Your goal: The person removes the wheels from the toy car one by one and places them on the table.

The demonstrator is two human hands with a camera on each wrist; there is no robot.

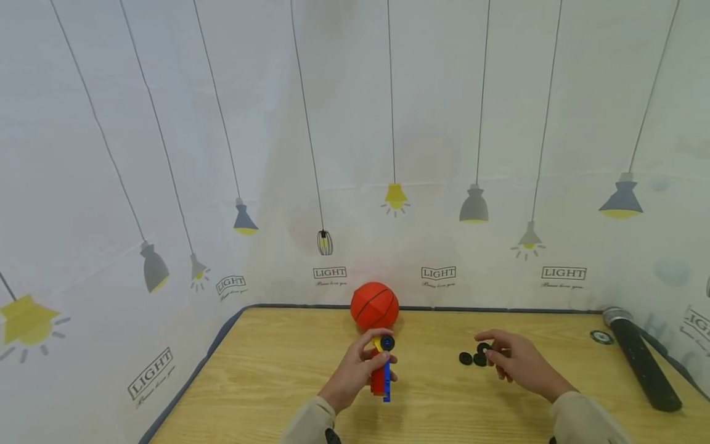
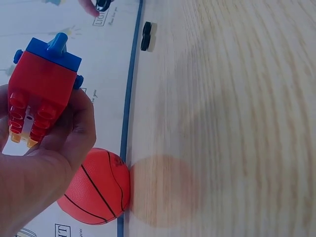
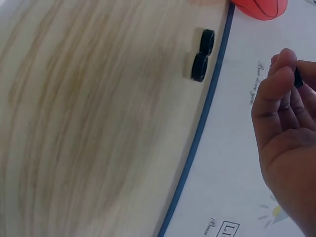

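My left hand [image 1: 352, 373] grips a toy vehicle of building blocks [image 1: 378, 381], raised over the table. Its body is red with a blue base and a yellow piece, and one black wheel [image 1: 387, 343] sits at its far end. In the left wrist view the red block body [image 2: 42, 79] shows its studs and blue axle stubs. Between thumb and fingertips, my right hand [image 1: 521, 362] pinches a loose black wheel [image 1: 484, 348], mostly covered by fingers in the right wrist view. Two more black wheels [image 3: 200, 67] stand side by side on the table just beyond it.
An orange-red toy basketball [image 1: 374, 306] rests at the table's back edge, behind my left hand. On the right lie a black microphone [image 1: 643, 364] and a small dark round disc [image 1: 601, 337]. A white printed curtain [image 1: 432, 234] rises along the back of the wooden table [image 1: 266, 370].
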